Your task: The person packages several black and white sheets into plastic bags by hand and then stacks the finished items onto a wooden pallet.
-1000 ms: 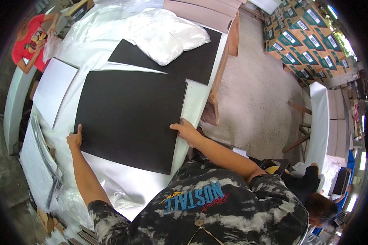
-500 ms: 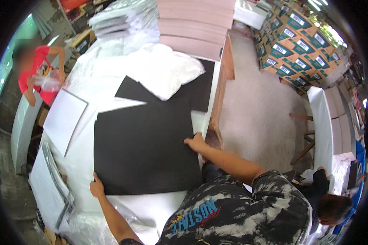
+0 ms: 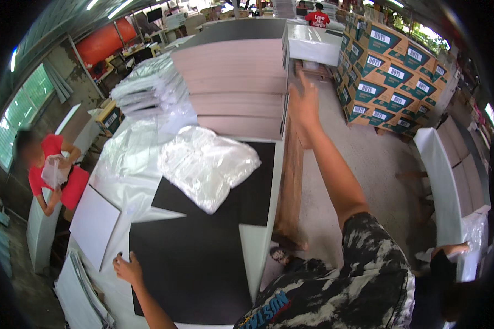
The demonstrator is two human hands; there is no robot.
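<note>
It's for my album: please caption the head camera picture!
Left hand at the edge of a black sheet, right hand stretched out near a pinkish stack.

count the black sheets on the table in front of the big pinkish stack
2 visible: the near sheet, beside the person's left hand, and the far sheet, partly under the clear plastic bundle. More may be hidden beneath.

Long, bright lights (image 3: 119, 9) shine under a sloping ceiling (image 3: 66, 26). On the left, a grey curtain (image 3: 57, 82) hangs by a greenish window (image 3: 26, 109) in a patchy old wall (image 3: 82, 83). The floor (image 3: 380, 175) is grey with little dark spots.
</note>
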